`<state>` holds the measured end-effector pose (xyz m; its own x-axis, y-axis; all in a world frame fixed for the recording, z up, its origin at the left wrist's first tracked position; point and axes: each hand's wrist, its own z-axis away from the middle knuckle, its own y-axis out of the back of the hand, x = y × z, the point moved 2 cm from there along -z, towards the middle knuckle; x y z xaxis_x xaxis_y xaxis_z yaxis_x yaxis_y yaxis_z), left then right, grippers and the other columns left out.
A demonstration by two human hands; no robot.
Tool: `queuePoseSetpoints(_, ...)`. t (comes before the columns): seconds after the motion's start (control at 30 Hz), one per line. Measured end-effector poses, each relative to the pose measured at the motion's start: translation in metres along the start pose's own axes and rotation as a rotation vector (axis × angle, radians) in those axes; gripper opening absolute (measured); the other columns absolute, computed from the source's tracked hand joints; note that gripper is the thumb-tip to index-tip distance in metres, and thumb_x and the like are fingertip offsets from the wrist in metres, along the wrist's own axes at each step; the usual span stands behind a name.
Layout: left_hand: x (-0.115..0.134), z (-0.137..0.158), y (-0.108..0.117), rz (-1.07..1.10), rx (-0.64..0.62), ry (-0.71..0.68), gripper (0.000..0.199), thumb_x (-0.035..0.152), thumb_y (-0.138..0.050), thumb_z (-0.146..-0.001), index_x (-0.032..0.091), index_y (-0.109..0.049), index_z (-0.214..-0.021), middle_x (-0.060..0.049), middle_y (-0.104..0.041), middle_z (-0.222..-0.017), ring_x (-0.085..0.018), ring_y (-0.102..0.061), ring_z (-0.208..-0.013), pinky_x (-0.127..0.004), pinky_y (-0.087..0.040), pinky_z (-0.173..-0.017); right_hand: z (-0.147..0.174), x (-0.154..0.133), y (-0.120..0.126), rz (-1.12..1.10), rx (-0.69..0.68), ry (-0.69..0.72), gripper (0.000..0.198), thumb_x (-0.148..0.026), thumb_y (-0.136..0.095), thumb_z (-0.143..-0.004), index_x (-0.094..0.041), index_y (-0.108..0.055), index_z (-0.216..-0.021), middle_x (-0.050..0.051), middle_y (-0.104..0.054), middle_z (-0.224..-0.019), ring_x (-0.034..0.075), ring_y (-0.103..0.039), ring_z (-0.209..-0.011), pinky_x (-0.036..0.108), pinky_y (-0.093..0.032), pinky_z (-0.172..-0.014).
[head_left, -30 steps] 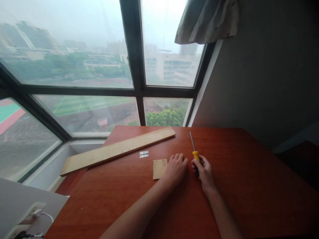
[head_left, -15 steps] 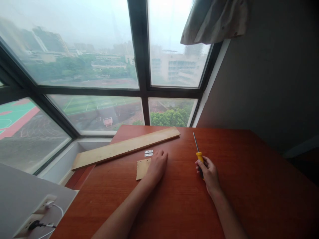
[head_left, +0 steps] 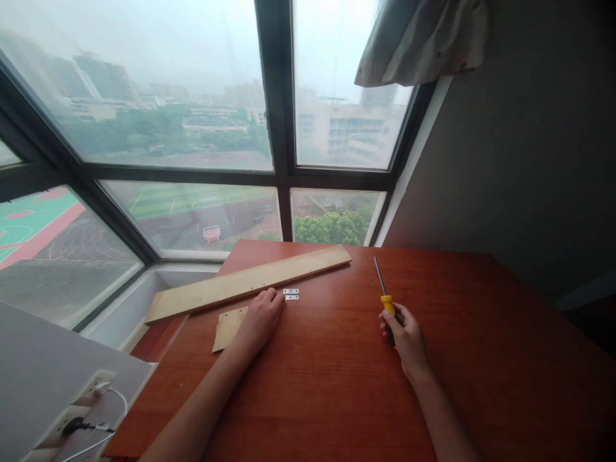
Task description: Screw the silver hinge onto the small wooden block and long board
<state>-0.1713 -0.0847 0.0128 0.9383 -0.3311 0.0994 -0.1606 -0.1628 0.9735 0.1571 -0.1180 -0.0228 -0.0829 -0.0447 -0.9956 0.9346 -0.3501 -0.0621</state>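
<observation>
My left hand lies over the right part of a small wooden board on the table, fingers curled down and hiding that side. Two small holes show near the board's far edge. Just right of these fingertips lie small silver metal hinges, with screw holes in them. My right hand is wrapped round the handle of a screwdriver, yellow and black, its shaft pointing away and up. Behind the left hand a long wooden plank lies at a slant, with small holes near its front edge.
The reddish-brown table reaches to the window. The plank's left end juts past the table's left edge. Wall sockets with plugged-in cables are low on the left. A grey curtain hangs at upper right, beside a dark wall.
My left hand has moved left, and the small board has slid left with it, away from the hinges. My right hand keeps the screwdriver in nearly the same place. The view has shifted slightly.
</observation>
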Motion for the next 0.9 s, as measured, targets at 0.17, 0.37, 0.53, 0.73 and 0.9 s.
queuePoseSetpoints(0.17, -0.004, -0.002, 0.002, -0.072, -0.047, 0.036, 0.020, 0.021, -0.041, -0.095, 0.018, -0.061, -0.097, -0.007, -0.057, -0.094, -0.021, -0.054, -0.090, -0.035, -0.041, -0.085, 0.000, 0.000, 0.000, 0.007, 0.003, 0.007, 0.046, -0.050, -0.074, -0.072, -0.018, -0.060, -0.101, 0.001, -0.065, -0.077, 0.013, -0.056, -0.059, 0.022, -0.046, -0.046)
queuePoseSetpoints(0.37, 0.018, -0.003, 0.010, -0.123, 0.039, 0.017, 0.024, 0.022, -0.039, -0.095, 0.020, -0.061, -0.104, -0.010, -0.059, -0.103, -0.024, -0.052, -0.097, -0.038, -0.038, -0.085, 0.000, -0.001, 0.000, 0.019, 0.003, 0.000, 0.048, -0.052, -0.075, -0.070, -0.018, -0.061, -0.101, 0.002, -0.066, -0.076, 0.014, -0.057, -0.060, 0.023, -0.046, -0.047)
queuePoseSetpoints(0.53, 0.045, -0.017, 0.003, -0.158, 0.064, -0.073, 0.023, 0.018, -0.040, -0.093, 0.019, -0.061, -0.101, -0.011, -0.059, -0.108, -0.025, -0.052, -0.099, -0.040, -0.037, -0.087, 0.001, -0.001, 0.000, 0.031, 0.005, -0.011, 0.049, -0.052, -0.075, -0.069, -0.018, -0.061, -0.101, 0.002, -0.066, -0.076, 0.014, -0.057, -0.060, 0.023, -0.046, -0.047)
queuePoseSetpoints(0.73, 0.051, -0.041, -0.007, -0.189, 0.051, -0.051, 0.022, 0.017, -0.040, -0.092, 0.017, -0.062, -0.095, -0.012, -0.060, -0.101, -0.026, -0.054, -0.095, -0.040, -0.038, -0.084, 0.001, -0.002, -0.001, 0.021, -0.005, -0.016, 0.050, -0.052, -0.075, -0.069, -0.017, -0.060, -0.102, 0.001, -0.065, -0.075, 0.013, -0.056, -0.059, 0.023, -0.046, -0.047)
queuePoseSetpoints(0.9, 0.036, -0.036, -0.003, -0.148, -0.003, 0.006, 0.020, 0.014, -0.043, -0.090, 0.017, -0.062, -0.092, -0.012, -0.060, -0.097, -0.026, -0.055, -0.091, -0.038, -0.039, -0.081, 0.000, 0.000, 0.000, 0.020, -0.005, -0.017, 0.049, -0.052, -0.074, -0.071, -0.017, -0.060, -0.103, 0.002, -0.065, -0.077, 0.014, -0.056, -0.059, 0.024, -0.046, -0.046)
